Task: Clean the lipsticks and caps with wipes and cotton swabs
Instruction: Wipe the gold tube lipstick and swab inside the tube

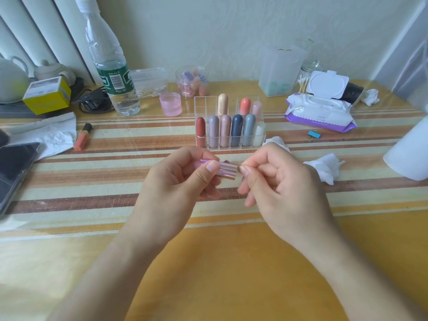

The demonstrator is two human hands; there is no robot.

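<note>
Lipstick tube (222,170), pink and shiny, lies sideways in the air between my hands. My left hand (178,181), at its nine o'clock, grips it with the thumb on top. At its three o'clock my right hand (278,179) has its fingers curled, thumb and forefinger pinched at the tube's end; I cannot tell whether they hold anything. The clear rack (203,105) stands at twelve o'clock, and a crumpled wipe (324,166) lies further right.

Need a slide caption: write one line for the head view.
Left hand holds a pink lipstick, right hand at its end, before a clear rack.
</note>
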